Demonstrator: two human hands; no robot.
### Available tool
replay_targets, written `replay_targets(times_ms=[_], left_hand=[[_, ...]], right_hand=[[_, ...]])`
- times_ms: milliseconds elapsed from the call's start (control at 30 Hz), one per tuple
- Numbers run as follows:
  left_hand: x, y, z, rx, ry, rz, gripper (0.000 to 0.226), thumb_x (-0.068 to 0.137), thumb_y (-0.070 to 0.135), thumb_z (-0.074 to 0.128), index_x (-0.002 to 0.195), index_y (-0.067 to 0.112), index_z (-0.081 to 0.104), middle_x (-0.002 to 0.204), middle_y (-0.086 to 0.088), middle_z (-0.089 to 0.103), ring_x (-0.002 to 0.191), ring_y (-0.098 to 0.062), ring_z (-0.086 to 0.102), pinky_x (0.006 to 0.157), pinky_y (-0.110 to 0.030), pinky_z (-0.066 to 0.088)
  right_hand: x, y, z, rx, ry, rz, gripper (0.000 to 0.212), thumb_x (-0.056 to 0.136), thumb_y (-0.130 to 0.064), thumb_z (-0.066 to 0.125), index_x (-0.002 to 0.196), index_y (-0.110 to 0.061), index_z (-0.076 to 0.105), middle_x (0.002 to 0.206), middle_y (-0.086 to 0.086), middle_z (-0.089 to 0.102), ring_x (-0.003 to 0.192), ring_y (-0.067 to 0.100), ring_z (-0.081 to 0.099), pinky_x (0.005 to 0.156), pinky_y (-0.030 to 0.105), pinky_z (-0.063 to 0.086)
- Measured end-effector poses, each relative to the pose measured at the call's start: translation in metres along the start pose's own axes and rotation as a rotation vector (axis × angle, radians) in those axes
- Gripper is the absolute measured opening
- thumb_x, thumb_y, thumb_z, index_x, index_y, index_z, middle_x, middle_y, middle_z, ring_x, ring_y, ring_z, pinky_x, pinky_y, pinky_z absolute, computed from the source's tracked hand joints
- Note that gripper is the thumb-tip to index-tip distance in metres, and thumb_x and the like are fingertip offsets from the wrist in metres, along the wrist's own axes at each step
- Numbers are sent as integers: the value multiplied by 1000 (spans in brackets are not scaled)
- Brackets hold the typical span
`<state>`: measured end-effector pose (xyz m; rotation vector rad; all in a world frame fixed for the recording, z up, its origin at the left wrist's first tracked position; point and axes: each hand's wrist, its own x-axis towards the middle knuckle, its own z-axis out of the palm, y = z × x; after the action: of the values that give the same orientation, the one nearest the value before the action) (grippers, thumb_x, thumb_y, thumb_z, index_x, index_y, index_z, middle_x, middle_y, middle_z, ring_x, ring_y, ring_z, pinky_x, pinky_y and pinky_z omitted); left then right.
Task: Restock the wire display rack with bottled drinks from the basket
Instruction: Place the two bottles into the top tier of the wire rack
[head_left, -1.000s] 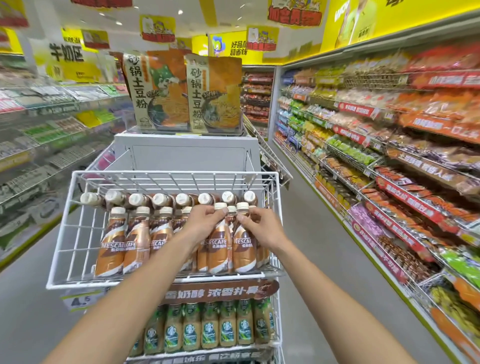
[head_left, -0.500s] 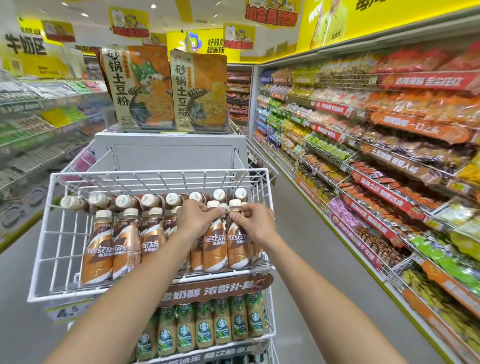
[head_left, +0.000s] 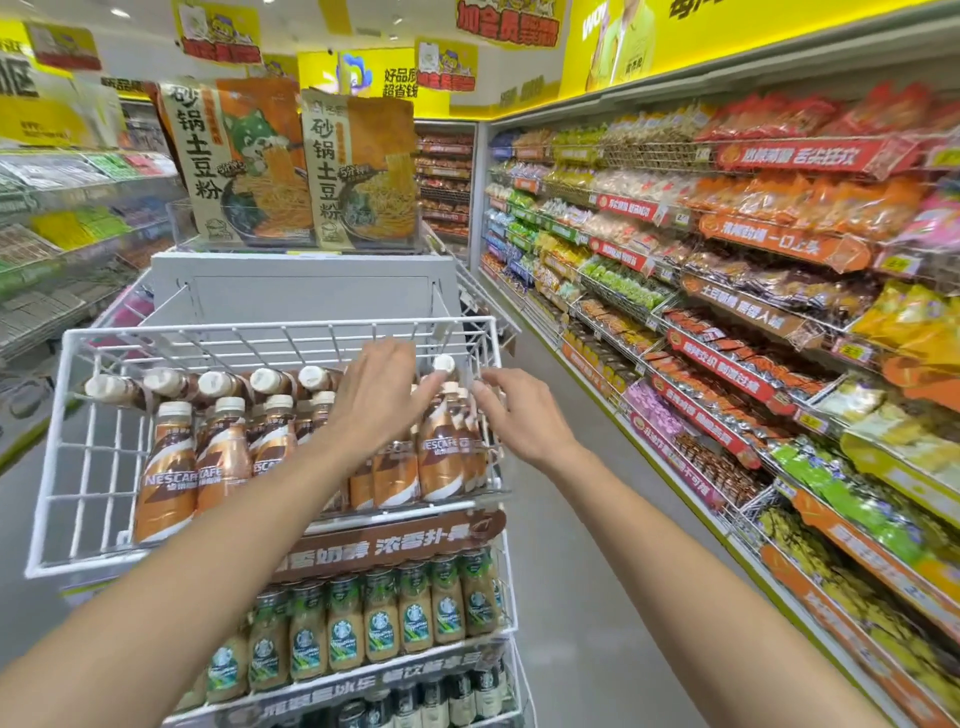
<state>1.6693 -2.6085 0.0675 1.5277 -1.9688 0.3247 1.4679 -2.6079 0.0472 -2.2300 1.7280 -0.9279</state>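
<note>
In the top tier of the wire rack (head_left: 280, 327), the coffee bottles (head_left: 171, 467) are standing upright with labels facing out, likely for display. The left hand (head_left: 376, 400) is laying nearly straight fingers over the mid-row caps, gripping nothing and seemingly steadying them. The right hand (head_left: 519, 415), spread and empty, is hovering just beside the end bottle (head_left: 441, 457), probably guarding against tipping.

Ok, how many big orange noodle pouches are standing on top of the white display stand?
2: the left orange noodle pouch and the right orange noodle pouch, upright side by side atop the white display stand. None appears hidden.
</note>
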Motion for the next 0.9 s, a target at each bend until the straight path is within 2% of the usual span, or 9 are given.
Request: replay_targets(times_ms=[100,233,300,367,433,533,700,833,900], left_hand=[[7,57,2,94,-196,263,48,99,53,46,109,9,62,110,-15,67,107,-36,62,90,-47,52],[-12,185,37,131,-425,492,83,86,64,21,137,7,51,137,-18,56,130,-38,53,106,-49,46],[-37,265,60,72,-505,557,78,94,60,31,151,8,41,153,-18,46,142,-37,44,116,-48,39],[-69,353,78,-10,-555,648,73,99,57,39,154,8,37,155,-18,45,144,-37,43,118,-49,37],[-105,440,88,-88,-595,727,71,102,56,41,154,8,39,150,-18,48,141,-38,46,116,-49,38],[-163,557,96,-174,-659,852,77,105,57,39,163,9,26,163,-18,36,150,-37,36,123,-48,31],[-246,695,106,-290,-740,937,78,105,57,40,165,10,23,170,-16,25,157,-34,26,126,-50,26],[-285,765,130,-336,-795,937,71,104,57,40,154,6,39,156,-17,47,143,-35,43,114,-49,39],[-304,788,159,-354,-851,901,72,102,61,41,150,7,43,153,-16,50,140,-35,47,112,-50,43]], right_hand=[[-42,44,-51,-177,-10,31,57,109,-54,39,150,-18,56,152,10,57,145,31,48,117,51,43],[-142,124,-144,-410,-66,202,56,112,-51,33,158,-23,44,163,13,41,153,36,34,124,51,32],[-206,169,-195,-476,-79,326,60,111,-55,31,163,-26,37,166,11,38,154,36,33,125,50,32],[-274,215,-246,-524,-100,464,66,110,-60,30,165,-24,36,167,13,38,154,37,34,124,51,33],[-347,259,-294,-542,-105,624,69,107,-65,29,160,-22,42,163,15,43,150,37,40,120,54,39],[-457,307,-355,-590,-105,805,71,106,-67,25,158,-22,43,158,14,48,145,37,45,115,56,43],[-580,348,-423,-608,-93,952,64,108,-61,33,148,-16,52,149,16,54,138,40,50,108,54,48],[-640,402,-433,-574,-100,985,66,109,-61,32,155,-16,46,158,14,46,148,38,39,113,56,44],[-661,435,-424,-559,-142,991,66,110,-59,32,160,-17,40,166,13,39,153,37,33,118,55,40]])
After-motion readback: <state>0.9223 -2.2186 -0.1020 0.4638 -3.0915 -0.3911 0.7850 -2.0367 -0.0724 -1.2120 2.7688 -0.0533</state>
